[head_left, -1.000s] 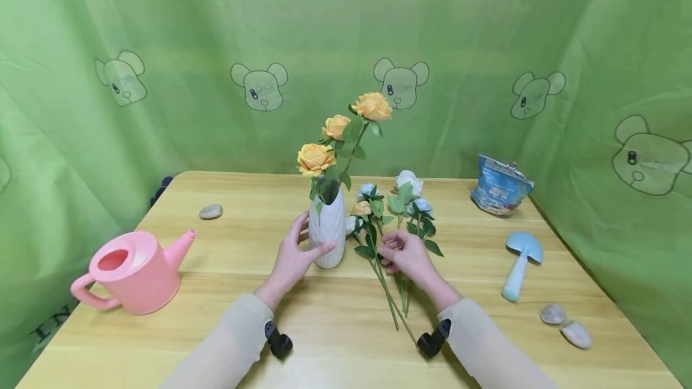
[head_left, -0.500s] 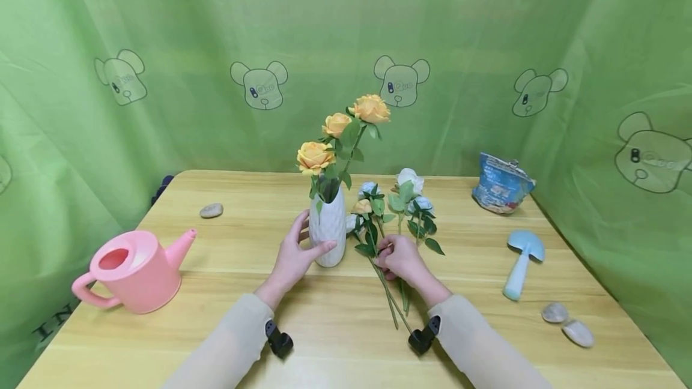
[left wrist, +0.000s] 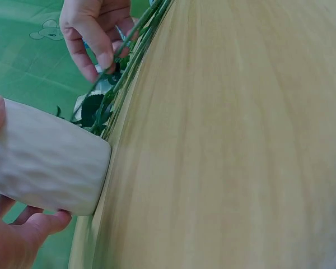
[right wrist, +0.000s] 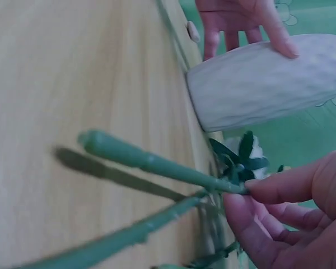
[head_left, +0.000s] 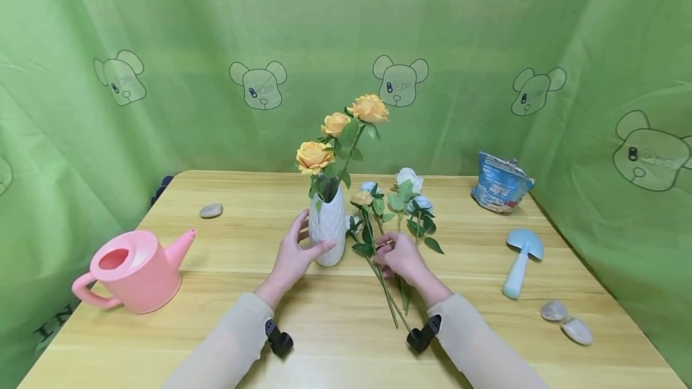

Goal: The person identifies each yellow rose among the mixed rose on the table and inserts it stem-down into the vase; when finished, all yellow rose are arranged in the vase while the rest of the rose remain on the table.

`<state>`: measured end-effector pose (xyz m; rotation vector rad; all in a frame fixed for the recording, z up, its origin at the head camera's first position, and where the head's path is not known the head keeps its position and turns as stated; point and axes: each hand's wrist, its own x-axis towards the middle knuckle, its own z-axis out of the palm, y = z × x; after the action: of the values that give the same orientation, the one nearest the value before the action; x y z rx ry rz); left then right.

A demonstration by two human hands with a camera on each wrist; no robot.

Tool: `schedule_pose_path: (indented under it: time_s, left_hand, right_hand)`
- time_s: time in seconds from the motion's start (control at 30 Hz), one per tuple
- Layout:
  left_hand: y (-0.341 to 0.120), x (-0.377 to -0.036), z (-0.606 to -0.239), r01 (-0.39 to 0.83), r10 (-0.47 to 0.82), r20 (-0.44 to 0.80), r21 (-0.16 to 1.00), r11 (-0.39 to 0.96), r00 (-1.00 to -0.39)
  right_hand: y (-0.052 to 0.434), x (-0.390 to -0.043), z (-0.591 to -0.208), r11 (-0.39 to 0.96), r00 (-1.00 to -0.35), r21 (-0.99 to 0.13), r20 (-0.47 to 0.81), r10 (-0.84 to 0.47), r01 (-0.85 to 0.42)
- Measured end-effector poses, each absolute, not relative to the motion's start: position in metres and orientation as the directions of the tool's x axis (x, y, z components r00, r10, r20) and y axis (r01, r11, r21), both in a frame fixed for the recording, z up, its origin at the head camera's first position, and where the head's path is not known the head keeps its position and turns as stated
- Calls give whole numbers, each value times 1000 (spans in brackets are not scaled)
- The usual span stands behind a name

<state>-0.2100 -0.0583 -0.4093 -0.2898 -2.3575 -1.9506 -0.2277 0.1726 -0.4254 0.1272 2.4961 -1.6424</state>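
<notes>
A white textured vase point(head_left: 327, 230) stands upright on the table, bearing several yellow-orange roses point(head_left: 315, 158). My left hand point(head_left: 294, 257) holds it from the left, thumb across the front and fingers behind. To its right, my right hand point(head_left: 404, 257) pinches a green stem point(right wrist: 157, 164) between thumb and forefinger; the stem's cut end is off the tabletop, above its shadow. That stem appears to belong to a small pale orange rose point(head_left: 361, 198). Around it lie a white rose point(head_left: 409, 180), light blue roses point(head_left: 420, 204) and leafy stems, partly hidden by my right hand.
At the left are a pink watering can point(head_left: 140, 275) and a grey stone point(head_left: 211, 211). On the right lie a blue crumpled bag point(head_left: 500, 185), a light blue toy shovel point(head_left: 519, 263) and two stones point(head_left: 576, 331). A green curtain point(head_left: 324, 29) surrounds the table point(head_left: 243, 191).
My right hand has shifted slightly left, now pinching the stem. The small orange rose has risen a little from among the other flowers. My left hand and the vase have stayed put.
</notes>
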Motion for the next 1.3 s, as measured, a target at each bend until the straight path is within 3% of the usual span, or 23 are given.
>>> schedule_pose_path:
  time_s: [0.5, 0.77, 1.0, 1.3]
  left_hand:
    - [-59, -209, -410, 191, 107, 174, 966, 174, -979]
    - [-59, -208, -409, 194, 106, 177, 964, 180, -978]
    - [-60, -207, -407, 191, 104, 174, 965, 182, -979]
    - [-59, -207, -406, 178, 106, 161, 967, 181, -981]
  right_hand:
    - [183, -220, -400, 268, -999, -963, 33, -36, -41]
    - [176, -211, -376, 120, -987, -980, 161, 19, -158]
    - [158, -204, -333, -103, -905, -906, 392, 165, -411]
    - [136, -208, -283, -299, -773, -716, 550, 317, -632]
